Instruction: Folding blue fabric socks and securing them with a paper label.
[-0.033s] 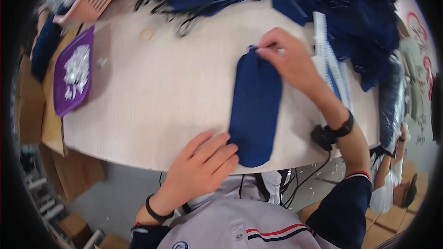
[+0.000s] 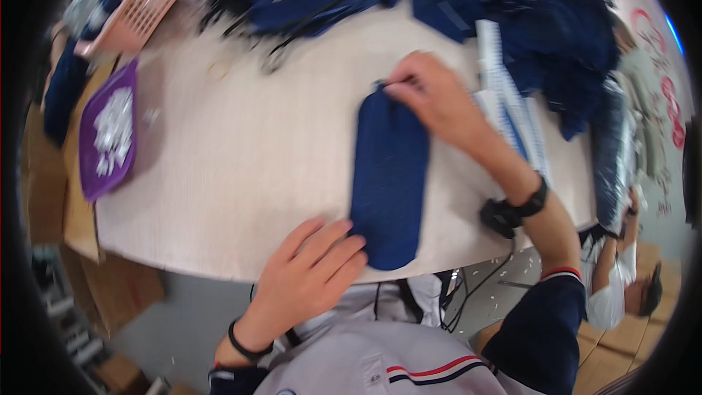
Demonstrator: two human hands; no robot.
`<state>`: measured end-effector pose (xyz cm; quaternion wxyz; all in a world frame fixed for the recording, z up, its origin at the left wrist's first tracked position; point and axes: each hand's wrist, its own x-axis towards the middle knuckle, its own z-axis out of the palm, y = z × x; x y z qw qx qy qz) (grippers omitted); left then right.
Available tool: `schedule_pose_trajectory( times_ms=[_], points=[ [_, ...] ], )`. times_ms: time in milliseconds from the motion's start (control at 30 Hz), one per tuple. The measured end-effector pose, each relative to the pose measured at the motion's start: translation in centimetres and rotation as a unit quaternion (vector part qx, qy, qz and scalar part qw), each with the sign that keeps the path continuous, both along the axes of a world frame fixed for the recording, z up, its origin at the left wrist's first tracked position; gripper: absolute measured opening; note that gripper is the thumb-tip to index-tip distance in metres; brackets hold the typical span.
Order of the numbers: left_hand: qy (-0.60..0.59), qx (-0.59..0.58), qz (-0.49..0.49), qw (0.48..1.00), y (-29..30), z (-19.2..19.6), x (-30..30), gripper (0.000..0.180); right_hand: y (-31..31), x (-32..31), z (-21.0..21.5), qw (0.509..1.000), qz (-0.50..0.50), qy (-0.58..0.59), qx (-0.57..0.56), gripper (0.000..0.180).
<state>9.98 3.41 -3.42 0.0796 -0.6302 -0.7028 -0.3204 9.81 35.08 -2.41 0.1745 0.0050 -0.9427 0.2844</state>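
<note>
A long, narrow navy cloth pouch (image 2: 390,175) with rounded ends lies flat on the pale table (image 2: 248,153), its lower end by the near edge. At its far end the cloth is gathered, and my right hand (image 2: 439,102) pinches it there between thumb and fingers. My left hand (image 2: 311,263) rests at the near edge, fingers stretched out and apart, the tips touching the pouch's lower left side. A black wristband with a small box-like device (image 2: 504,213) is on my right wrist. The fingertips of my right hand partly hide the gathered end.
A purple tray (image 2: 89,150) of small white pieces stands at the left, below a peach plastic basket (image 2: 157,7). Navy cloth (image 2: 526,29) heaps along the far side, with dark cords (image 2: 274,58). White rulers (image 2: 491,55) lie right. Another person (image 2: 621,285) is at far right.
The whole view has shifted slightly, so the pouch and table appear a little further left. Both hands keep their places on the pouch.
</note>
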Motion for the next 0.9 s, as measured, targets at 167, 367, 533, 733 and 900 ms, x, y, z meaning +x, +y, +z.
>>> schedule_pose_trajectory(
  times_ms=[167,367,533,733,900],
  points=[
    [-0.023,-0.08,-0.03,0.996,-2.5,0.5,0.1,0.029,-0.9,-2.9,-1.4,0.997,0.068,-0.023,-0.042,0.018],
    [-0.094,-0.022,-0.06,0.994,0.8,3.2,0.9,0.031,-0.7,-1.8,1.0,0.966,0.102,-0.161,-0.175,0.018],
    [-0.055,-0.104,-0.068,0.991,4.2,4.2,-0.5,0.054,-2.2,-2.2,4.0,0.965,0.07,-0.237,-0.083,0.036],
    [-0.053,-0.2,-0.013,0.978,5.5,1.6,-1.0,0.071,-2.7,-4.0,3.6,0.938,0.095,-0.326,0.067,0.048],
    [-0.062,-0.137,-0.012,0.989,5.5,1.6,-0.6,0.062,-3.1,-3.0,4.9,0.947,0.084,-0.309,0.037,0.042]
  ],
)
